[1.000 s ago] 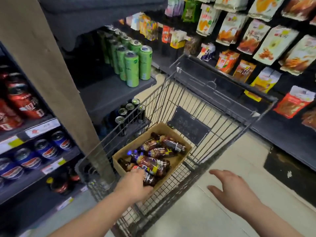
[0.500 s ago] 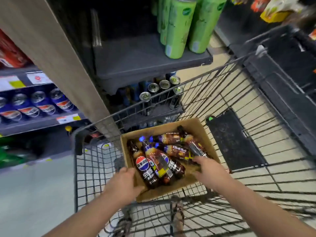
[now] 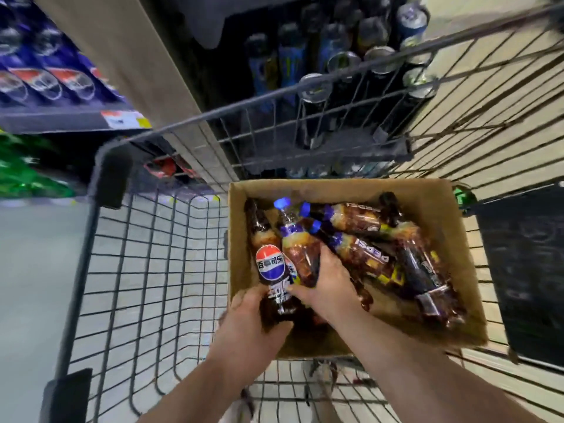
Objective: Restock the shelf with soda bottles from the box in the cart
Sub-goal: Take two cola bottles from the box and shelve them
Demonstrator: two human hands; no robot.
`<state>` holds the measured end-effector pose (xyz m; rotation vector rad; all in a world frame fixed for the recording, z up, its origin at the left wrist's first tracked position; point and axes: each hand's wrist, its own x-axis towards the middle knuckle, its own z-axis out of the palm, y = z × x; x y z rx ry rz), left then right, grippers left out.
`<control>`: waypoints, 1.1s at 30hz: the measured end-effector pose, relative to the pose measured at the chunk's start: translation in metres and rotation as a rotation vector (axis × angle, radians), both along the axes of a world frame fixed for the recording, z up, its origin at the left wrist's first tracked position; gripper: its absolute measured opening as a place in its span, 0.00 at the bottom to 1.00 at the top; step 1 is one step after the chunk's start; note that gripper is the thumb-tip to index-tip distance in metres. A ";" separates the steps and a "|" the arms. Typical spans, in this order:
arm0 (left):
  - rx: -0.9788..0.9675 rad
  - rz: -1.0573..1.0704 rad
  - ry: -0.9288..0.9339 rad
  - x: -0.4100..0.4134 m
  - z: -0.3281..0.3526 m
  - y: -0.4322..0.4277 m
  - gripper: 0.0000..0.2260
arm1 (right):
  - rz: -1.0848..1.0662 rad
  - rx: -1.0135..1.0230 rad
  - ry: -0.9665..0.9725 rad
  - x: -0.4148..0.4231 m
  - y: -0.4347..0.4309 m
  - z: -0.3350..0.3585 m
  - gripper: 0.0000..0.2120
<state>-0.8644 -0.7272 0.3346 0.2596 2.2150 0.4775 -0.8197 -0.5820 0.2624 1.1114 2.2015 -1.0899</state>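
The dark plastic cola bottle (image 3: pixel 271 267) at the box's left bears a red, white and blue roundel reading "百事可乐". Another brown bottle (image 3: pixel 363 254) shows "PEPSI" upside down.

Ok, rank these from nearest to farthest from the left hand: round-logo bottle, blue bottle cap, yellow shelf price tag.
1. Round-logo bottle: in the left hand, box's left side.
2. Blue bottle cap: farther up the box.
3. Yellow shelf price tag: outside the cart, upper left.

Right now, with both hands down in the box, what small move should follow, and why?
Probably lift straight up. The left hand wraps the base of the round-logo bottle, the right hand covers a blue-capped bottle, and both lie inside the cardboard box, whose walls they must clear to reach the shelf.
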 end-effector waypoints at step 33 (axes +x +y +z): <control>0.246 0.997 -0.364 -0.020 -0.099 0.052 0.29 | -0.563 -0.460 0.283 0.064 0.076 0.025 0.29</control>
